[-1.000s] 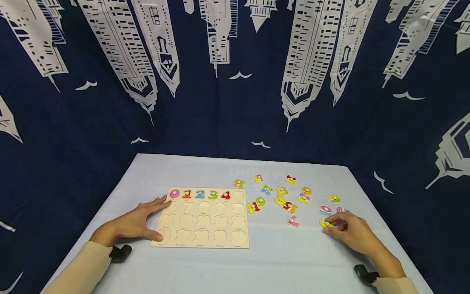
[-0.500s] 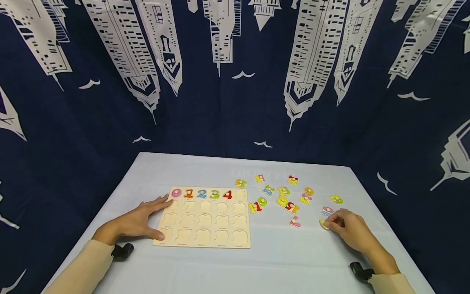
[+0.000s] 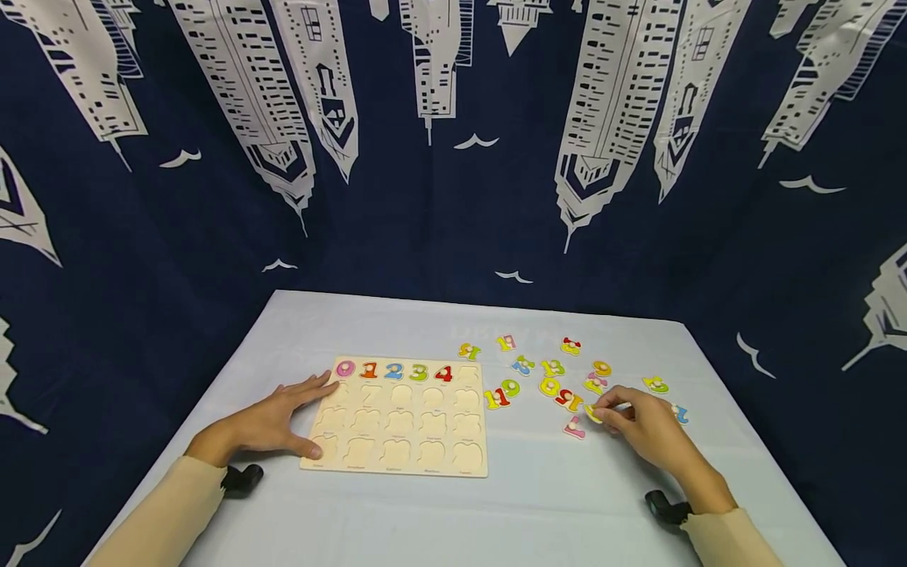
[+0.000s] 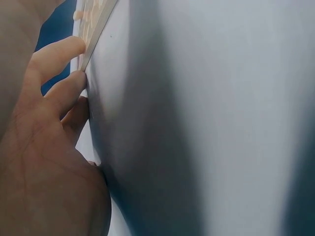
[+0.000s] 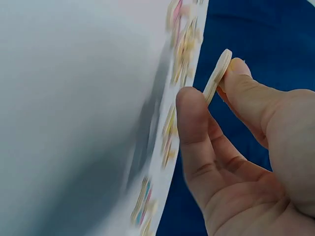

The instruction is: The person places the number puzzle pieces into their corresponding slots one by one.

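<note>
A wooden number board (image 3: 397, 465) lies on the white table, with coloured 0, 1, 2, 3 and 4 pieces along its top row. My left hand (image 3: 265, 421) rests spread on the board's left edge, fingers at the upper corner and thumb at the lower one. In the left wrist view that hand (image 4: 54, 137) touches the board's edge (image 4: 98, 27). My right hand (image 3: 652, 429) pinches a small yellow piece (image 3: 591, 414) beside the scattered number pieces. The right wrist view shows the piece (image 5: 218, 76) edge-on, raised between thumb and fingers of the hand (image 5: 236, 162).
Number pieces are scattered right of the board, among them a red 15 (image 3: 569, 399), a pink 7 (image 3: 574, 428) and a green-yellow piece (image 3: 655, 384) farther right. A dark blue cloth (image 3: 425, 213) with white buildings hangs behind the table.
My right hand has moved left with the yellow piece, away from the pieces at the far right, uncovering a blue one there. My left hand stays on the board; the view has shifted slightly.
</note>
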{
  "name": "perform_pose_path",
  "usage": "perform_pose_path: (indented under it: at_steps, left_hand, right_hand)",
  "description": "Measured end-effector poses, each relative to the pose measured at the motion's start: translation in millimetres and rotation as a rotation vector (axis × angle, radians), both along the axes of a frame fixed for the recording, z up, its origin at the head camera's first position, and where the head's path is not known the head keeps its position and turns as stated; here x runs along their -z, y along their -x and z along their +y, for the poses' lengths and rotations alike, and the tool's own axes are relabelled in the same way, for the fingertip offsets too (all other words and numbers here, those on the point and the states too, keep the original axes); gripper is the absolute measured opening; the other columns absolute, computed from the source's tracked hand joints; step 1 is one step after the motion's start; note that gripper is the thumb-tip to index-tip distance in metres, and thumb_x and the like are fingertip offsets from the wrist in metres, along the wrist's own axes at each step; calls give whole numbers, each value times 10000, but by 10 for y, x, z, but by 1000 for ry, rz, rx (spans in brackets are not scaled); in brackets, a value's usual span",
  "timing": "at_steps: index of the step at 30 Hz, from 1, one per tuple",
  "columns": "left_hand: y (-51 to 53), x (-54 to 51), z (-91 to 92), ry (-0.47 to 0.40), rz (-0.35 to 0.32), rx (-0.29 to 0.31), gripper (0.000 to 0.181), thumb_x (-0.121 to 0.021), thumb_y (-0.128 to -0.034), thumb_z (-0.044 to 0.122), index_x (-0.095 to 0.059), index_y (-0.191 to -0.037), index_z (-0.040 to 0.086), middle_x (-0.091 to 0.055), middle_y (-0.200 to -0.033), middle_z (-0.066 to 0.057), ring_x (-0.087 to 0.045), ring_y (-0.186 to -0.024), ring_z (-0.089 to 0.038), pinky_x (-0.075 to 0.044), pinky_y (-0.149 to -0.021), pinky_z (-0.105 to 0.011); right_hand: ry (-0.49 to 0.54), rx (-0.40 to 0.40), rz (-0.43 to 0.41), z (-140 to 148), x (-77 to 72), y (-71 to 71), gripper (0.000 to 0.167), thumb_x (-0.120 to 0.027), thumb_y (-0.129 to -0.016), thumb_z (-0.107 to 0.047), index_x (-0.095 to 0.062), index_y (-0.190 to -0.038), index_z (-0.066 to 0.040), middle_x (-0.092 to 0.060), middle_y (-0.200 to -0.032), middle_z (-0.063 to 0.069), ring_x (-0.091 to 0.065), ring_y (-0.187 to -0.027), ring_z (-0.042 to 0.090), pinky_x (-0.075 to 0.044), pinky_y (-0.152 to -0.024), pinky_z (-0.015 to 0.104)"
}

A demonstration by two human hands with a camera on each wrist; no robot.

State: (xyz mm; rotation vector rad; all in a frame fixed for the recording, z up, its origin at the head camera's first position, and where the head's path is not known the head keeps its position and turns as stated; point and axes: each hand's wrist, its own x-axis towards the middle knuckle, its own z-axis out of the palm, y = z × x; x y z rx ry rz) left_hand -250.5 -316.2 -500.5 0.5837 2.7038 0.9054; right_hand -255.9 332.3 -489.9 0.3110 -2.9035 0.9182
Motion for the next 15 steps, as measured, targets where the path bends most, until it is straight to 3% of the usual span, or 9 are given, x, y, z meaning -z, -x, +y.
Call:
perform_pose_path:
  at_steps: [9,15]
  left_hand:
    - [6,-9,-6,9,7,6,1234,-1083,-782,436,-454,-1792,109,-257,-1918,-296,-214,-1766,-633,-59,-1371,-921]
    - [4,7,-3,10,9,6,1233,-1081,-785,449,-455,-1792,112,-258,-1921,-286,-213,-1768,-629,-61,-1372,-920]
  right_hand:
    - [47,-98,43,-547,-112,221,53,-885,-1057,-193,-850,-1096,-183,-870,-1027,-34,-799,-898,112,-627,-791,213]
    - [81,-160,48,-990,-139,389,107,-883,-1058,-160,-848,-1146,-110,-873,-1120,30,-843,-1021,178,-735,-925,359]
